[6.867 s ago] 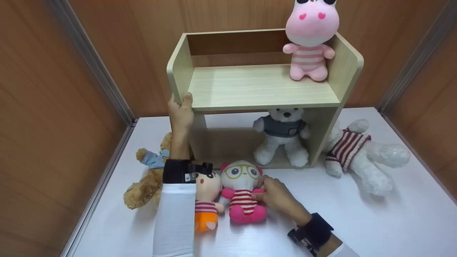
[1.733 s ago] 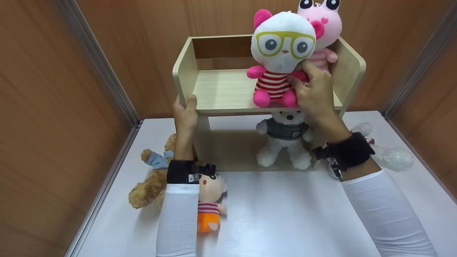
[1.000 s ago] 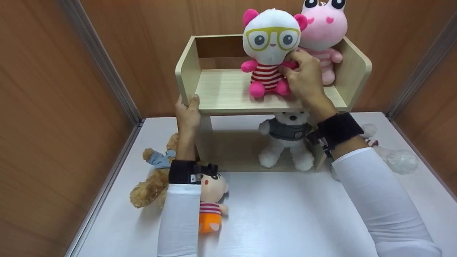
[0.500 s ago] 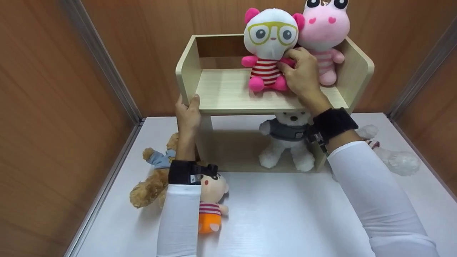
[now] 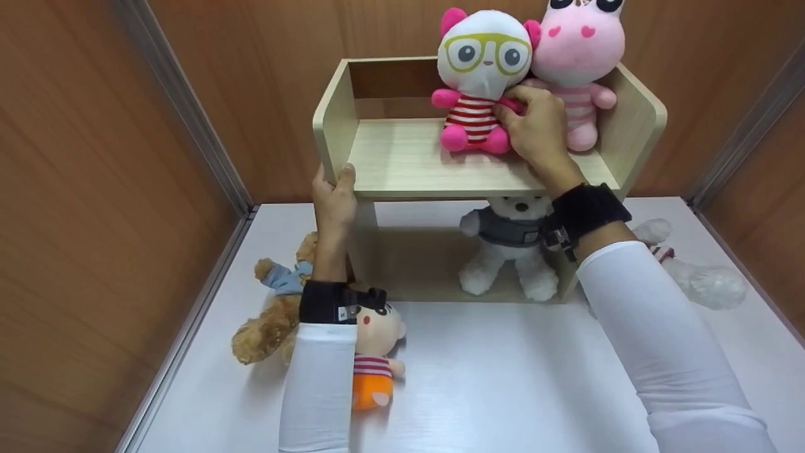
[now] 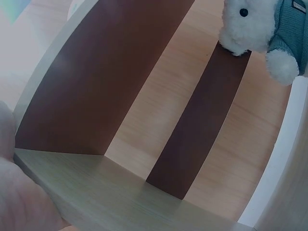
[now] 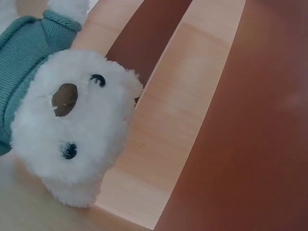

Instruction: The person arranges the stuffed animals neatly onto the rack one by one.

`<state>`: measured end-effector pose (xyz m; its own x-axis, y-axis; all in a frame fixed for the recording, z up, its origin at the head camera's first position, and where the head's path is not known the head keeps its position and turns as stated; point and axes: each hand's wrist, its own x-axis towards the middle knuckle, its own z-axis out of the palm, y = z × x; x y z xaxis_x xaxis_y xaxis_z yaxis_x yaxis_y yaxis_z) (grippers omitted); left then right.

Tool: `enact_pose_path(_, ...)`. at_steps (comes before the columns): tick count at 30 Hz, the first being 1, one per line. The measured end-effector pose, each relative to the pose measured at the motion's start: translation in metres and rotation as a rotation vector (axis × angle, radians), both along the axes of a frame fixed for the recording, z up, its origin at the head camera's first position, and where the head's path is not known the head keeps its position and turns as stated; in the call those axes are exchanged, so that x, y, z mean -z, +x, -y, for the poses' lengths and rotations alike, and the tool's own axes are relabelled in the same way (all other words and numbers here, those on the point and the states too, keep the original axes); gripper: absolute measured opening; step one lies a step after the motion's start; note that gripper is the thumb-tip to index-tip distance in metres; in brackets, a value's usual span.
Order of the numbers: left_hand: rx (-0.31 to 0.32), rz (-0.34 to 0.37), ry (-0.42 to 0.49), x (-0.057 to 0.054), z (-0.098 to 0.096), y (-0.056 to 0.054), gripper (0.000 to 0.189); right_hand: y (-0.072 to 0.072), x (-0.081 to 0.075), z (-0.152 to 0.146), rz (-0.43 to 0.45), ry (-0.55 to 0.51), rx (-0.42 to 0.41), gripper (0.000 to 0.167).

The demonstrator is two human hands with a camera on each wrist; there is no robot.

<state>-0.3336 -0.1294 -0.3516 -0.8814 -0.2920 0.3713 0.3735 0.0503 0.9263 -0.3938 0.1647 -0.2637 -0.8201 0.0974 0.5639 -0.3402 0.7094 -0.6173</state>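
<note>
My right hand (image 5: 539, 129) pinches the arm and side of a panda plush toy (image 5: 477, 119) with yellow glasses and a red-striped body. The panda sits upright at the top board of a light wooden shelf unit (image 5: 396, 157), left of a pink hippo plush (image 5: 575, 50) and overlapping it. With the thumb over the front edge, my left hand (image 5: 336, 204) grips the unit's left side panel. Part of that hand (image 6: 21, 197) shows in the left wrist view. Below stands a white teddy bear (image 5: 503, 228) in a dark sweater, its face (image 7: 82, 115) large in the right wrist view.
On the white table (image 5: 490, 377), a brown teddy bear (image 5: 267, 330) lies at left. A doll in orange shorts (image 5: 372, 384) lies partly under my left forearm. Behind my right forearm is another white plush (image 5: 707, 283). Wooden walls surround the table.
My right hand has lifted the panda from the table to the top shelf, then moved it back and lower against the board beside the hippo. My left hand keeps its grip on the shelf.
</note>
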Motion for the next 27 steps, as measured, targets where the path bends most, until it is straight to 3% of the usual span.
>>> enact_pose_path(16,0.013,-0.036,0.002,0.001,-0.003,0.001,0.041,0.003,0.009,-0.008,0.072,-0.028,0.045,0.039)
enact_pose_path(27,0.012,-0.017,-0.008,0.001,-0.001,-0.001,0.043,0.021,0.011,-0.012,0.163,-0.063,0.04,0.046)
